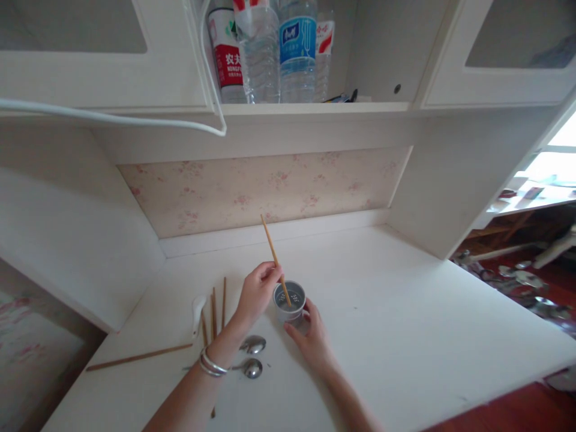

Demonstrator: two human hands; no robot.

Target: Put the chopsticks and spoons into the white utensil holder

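Observation:
My left hand (260, 289) pinches a wooden chopstick (272, 243) near its middle, and the stick's lower end reaches down inside a grey utensil holder (288, 312) with holes in its bottom. Around the holder's right side curl the fingers of my right hand (310, 336), steadying it on the white desk. Left of the holder lie several loose chopsticks (214, 312), partly hidden by my left forearm. A white spoon (197, 312) rests beside them. Two metal spoons (254, 344) lie just below my left wrist, their handles partly covered by my arm.
One more chopstick (139, 357) lies apart at the left of the desk (382, 324). Overhead, a shelf (315, 108) holds several plastic bottles (297, 54). A white cable (112, 119) hangs in front of the cabinet. Side panels enclose the desk's back corners.

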